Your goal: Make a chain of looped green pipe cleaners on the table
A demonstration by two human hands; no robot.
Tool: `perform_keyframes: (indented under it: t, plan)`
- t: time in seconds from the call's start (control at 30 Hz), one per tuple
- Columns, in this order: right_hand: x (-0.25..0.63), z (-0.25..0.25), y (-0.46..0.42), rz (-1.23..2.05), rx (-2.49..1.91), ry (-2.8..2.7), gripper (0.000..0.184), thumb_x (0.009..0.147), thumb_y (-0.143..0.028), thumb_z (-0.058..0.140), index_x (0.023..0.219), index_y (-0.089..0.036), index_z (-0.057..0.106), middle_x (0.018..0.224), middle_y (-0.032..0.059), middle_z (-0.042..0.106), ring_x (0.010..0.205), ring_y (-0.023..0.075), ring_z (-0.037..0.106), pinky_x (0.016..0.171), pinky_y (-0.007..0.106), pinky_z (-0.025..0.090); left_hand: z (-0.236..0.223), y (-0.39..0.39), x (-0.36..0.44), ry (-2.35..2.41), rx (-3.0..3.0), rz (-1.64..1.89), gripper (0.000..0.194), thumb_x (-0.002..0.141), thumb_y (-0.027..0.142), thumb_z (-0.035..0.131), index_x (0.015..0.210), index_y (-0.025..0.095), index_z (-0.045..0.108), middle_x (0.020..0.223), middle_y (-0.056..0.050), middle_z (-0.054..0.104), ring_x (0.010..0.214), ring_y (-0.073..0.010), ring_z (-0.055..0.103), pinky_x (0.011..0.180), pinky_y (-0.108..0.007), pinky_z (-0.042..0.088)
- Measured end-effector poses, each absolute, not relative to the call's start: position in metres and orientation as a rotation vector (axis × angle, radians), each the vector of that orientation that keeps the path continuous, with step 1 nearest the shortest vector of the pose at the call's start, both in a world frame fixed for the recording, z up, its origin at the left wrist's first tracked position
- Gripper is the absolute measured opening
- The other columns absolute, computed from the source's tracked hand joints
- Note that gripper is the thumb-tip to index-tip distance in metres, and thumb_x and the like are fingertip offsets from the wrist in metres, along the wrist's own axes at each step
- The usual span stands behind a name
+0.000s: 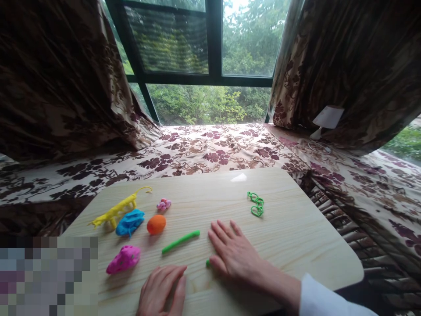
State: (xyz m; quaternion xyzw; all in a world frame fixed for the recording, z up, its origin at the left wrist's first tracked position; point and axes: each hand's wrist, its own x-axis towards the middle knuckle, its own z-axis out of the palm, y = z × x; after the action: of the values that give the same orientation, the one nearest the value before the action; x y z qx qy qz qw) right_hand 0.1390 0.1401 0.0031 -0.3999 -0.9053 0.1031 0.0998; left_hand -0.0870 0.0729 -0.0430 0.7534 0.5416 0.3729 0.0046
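Observation:
My right hand [230, 250] lies flat on the light wooden table [296, 245], fingers stretched out. A small green clay end [208, 263] pokes out beside its thumb; anything more of that piece is hidden under the hand. My left hand [162, 289] rests near the table's front edge, fingers extended and thumb apart, with nothing visible in it. Between and beyond the hands is a green clay roll [180, 242], touched by neither. Farther off, to the right, lies a chain of green clay links [257, 205].
On the left are a yellow four-legged clay figure [118, 209], a blue clay figure [130, 223], an orange clay ball [156, 224], a magenta clay figure [124, 259] and a small pink clay piece [163, 204]. Behind the table, a white lamp [328, 117] stands on a flowered cover [217, 147].

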Motion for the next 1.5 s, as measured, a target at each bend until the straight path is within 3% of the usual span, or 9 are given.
perform_keyframes:
  t: [0.1, 0.37, 0.5, 0.67, 0.9, 1.13, 1.27, 1.37, 1.5]
  plan:
    - [0.132, 0.008, 0.163, 0.262, -1.337, -2.604, 0.055, 0.091, -0.043, 0.03, 0.136, -0.012, 0.028, 0.144, 0.0117, 0.02, 0.132, 0.025, 0.013, 0.106, 0.048, 0.011, -0.044, 0.071, -0.088, 1.715, 2.331, 1.177, 0.028, 0.074, 0.018, 0.058, 0.102, 0.024, 0.055, 0.096, -0.004, 0.058, 0.095, -0.0215, 0.053, 0.09, -0.042, 0.039]
    - [0.155, -0.018, 0.089, -0.086, -0.77, -2.724, 0.051, 0.09, -0.038, 0.038, 0.134, -0.012, 0.032, 0.139, 0.0078, 0.034, 0.131, 0.0219, 0.018, 0.109, 0.04, 0.002, -0.042, 0.069, -0.087, 1.741, 2.311, 1.15, 0.027, 0.076, 0.019, 0.057, 0.102, 0.023, 0.055, 0.098, -0.004, 0.058, 0.097, -0.0206, 0.052, 0.091, -0.042, 0.039]
    - [0.134, 0.005, 0.141, 0.288, -1.221, -2.644, 0.055, 0.09, -0.047, 0.031, 0.135, -0.016, 0.03, 0.144, 0.01, 0.023, 0.132, 0.0258, 0.013, 0.106, 0.05, 0.007, -0.03, 0.074, -0.072, 1.776, 2.317, 1.088, 0.028, 0.078, 0.021, 0.054, 0.106, 0.024, 0.053, 0.102, -0.005, 0.056, 0.099, -0.0209, 0.051, 0.088, -0.041, 0.04]
    - [0.156, 0.03, 0.177, 0.571, -1.223, -2.554, 0.042, 0.094, -0.038, 0.022, 0.132, -0.027, 0.035, 0.141, 0.0045, 0.031, 0.13, 0.0215, 0.022, 0.103, 0.049, 0.018, -0.014, 0.087, -0.04, 1.746, 2.388, 0.896, 0.042, 0.08, 0.025, 0.051, 0.121, 0.023, 0.045, 0.117, -0.008, 0.051, 0.111, -0.0236, 0.045, 0.095, -0.044, 0.036]
    - [0.215, 0.019, 0.135, 0.484, -1.319, -2.307, 0.024, 0.078, -0.023, 0.057, 0.102, -0.025, 0.059, 0.108, 0.0041, 0.056, 0.104, 0.0211, 0.047, 0.091, 0.039, 0.035, -0.006, 0.104, -0.028, 1.721, 2.421, 0.812, 0.024, 0.08, 0.021, 0.048, 0.103, 0.024, 0.058, 0.1, -0.005, 0.058, 0.098, -0.0213, 0.051, 0.089, -0.043, 0.038]
    - [0.202, 0.017, 0.118, 0.406, -1.332, -2.247, 0.012, 0.081, -0.014, 0.05, 0.082, -0.023, 0.059, 0.088, 0.0021, 0.057, 0.09, 0.0186, 0.049, 0.082, 0.036, 0.038, 0.0, 0.098, -0.035, 1.683, 2.482, 0.79, 0.016, 0.081, 0.023, 0.049, 0.091, 0.027, 0.061, 0.087, -0.001, 0.06, 0.088, -0.019, 0.054, 0.089, -0.045, 0.038]
    - [0.206, 0.02, 0.113, 0.393, -1.319, -2.273, 0.022, 0.081, -0.009, 0.047, 0.095, -0.022, 0.058, 0.096, 0.0043, 0.057, 0.093, 0.0198, 0.049, 0.083, 0.037, 0.039, 0.001, 0.09, -0.034, 1.748, 2.531, 0.657, 0.029, 0.082, 0.025, 0.046, 0.109, 0.023, 0.056, 0.108, -0.006, 0.058, 0.104, -0.0217, 0.051, 0.092, -0.043, 0.038]
    - [0.212, 0.019, 0.111, 0.341, -1.32, -2.24, 0.038, 0.081, -0.005, 0.04, 0.114, -0.022, 0.05, 0.111, 0.0067, 0.053, 0.104, 0.0209, 0.046, 0.089, 0.039, 0.038, 0.008, 0.094, -0.013, 1.757, 2.624, 0.633, 0.05, 0.084, 0.031, 0.043, 0.131, 0.016, 0.035, 0.136, -0.009, 0.04, 0.126, -0.0239, 0.033, 0.101, -0.043, 0.03]
    - [0.227, 0.004, 0.111, 0.259, -1.39, -2.15, 0.04, 0.082, -0.006, 0.037, 0.118, -0.02, 0.048, 0.117, 0.0086, 0.05, 0.109, 0.0216, 0.044, 0.092, 0.04, 0.038, 0.007, 0.101, 0.024, 1.578, 2.677, 0.432, 0.061, 0.086, 0.046, 0.034, 0.138, 0.019, 0.02, 0.144, -0.006, 0.027, 0.131, -0.0231, 0.022, 0.106, -0.044, 0.02]
